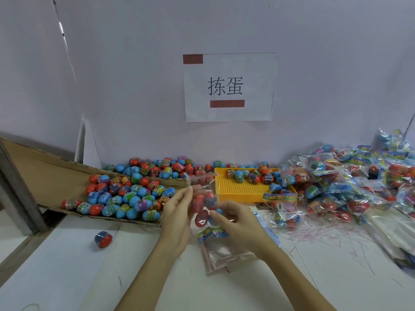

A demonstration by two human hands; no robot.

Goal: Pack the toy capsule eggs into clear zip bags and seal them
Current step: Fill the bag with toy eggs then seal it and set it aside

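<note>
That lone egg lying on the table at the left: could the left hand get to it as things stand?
Probably not at once: the left hand is busy holding the bag. Otherwise the way looks free, since the egg lies alone on the bare table.

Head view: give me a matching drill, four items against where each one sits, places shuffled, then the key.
Items:
1. yellow tray
2. lone egg
3. cardboard box
4. pile of packed bags

Places:
A. far right of the table
B. centre, behind the two hands
C. left side, lying open with loose eggs in it
D. alone on the white table, near left

Pairs: 1-B, 2-D, 3-C, 4-A
</note>
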